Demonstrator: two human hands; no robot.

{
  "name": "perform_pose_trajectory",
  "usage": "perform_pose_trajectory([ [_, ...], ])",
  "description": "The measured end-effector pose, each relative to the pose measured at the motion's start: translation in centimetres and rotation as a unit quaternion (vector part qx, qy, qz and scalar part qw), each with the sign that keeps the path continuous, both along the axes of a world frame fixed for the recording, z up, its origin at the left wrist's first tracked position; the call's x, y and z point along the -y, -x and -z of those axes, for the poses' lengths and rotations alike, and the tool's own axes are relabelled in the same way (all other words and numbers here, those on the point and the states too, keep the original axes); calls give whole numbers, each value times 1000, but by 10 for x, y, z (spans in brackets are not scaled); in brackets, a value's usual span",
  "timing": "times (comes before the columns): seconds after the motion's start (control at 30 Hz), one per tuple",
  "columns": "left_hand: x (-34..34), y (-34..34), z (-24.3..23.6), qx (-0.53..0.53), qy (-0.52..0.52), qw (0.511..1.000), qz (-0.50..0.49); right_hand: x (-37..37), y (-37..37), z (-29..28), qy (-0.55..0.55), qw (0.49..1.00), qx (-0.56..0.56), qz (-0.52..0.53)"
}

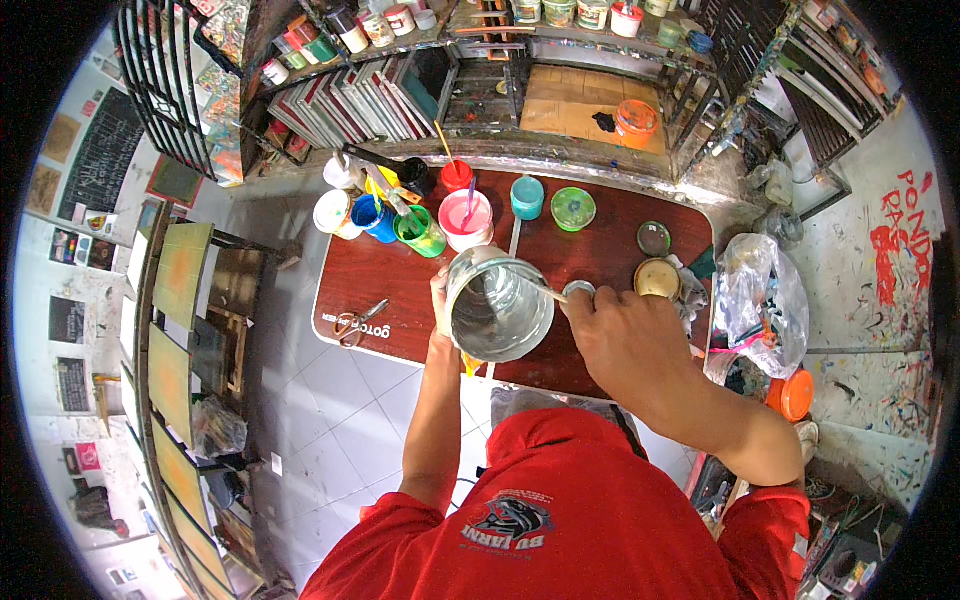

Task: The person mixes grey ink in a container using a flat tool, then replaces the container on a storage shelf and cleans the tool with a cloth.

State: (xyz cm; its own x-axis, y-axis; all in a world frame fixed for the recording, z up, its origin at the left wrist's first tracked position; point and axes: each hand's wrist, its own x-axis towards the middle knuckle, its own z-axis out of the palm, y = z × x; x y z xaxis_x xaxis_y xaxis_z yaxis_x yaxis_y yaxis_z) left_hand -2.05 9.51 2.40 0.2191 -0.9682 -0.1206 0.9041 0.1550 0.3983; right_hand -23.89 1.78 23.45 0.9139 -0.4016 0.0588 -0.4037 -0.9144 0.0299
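Note:
My left hand (440,298) grips the left side of a round plastic tub (512,348), its fingers partly hidden behind the wall. The tub is tilted so its mouth faces up toward me, and a greyish-white coating covers the inside. In my right hand (622,335), closed at the tub's right rim, is a thin wooden stick (549,292) that reaches into the opening. Just beyond the tub stand a pink paint pot (466,218) and a green paint pot (420,236) with tools in them. A small lid-like disc (579,288) lies by my right fingers.
The dark red table (400,290) carries scissors (362,318), a blue pot (373,220), a teal pot (527,198), a green-lidded tub (573,208) and a cream-filled container (657,279). A plastic bag (762,300) hangs at the right. Shelves of screens stand behind; a rack (175,370) is at left.

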Motion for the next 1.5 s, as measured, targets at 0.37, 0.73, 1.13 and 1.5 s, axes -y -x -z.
perform_pose_trajectory([
  [0.37,12,-5,-12,143,23,944,-297,-17,-33,16,6,993,50,107],
  [0.73,6,-9,-56,63,186,963,-185,12,-28,-26,-227,968,96,46],
  [1.13,6,-8,-72,170,156,944,-237,26,-40,-25,-384,920,-15,-79],
  [1.5,29,-21,-39,190,154,932,-269,8,-48,-11,-574,804,93,125],
])
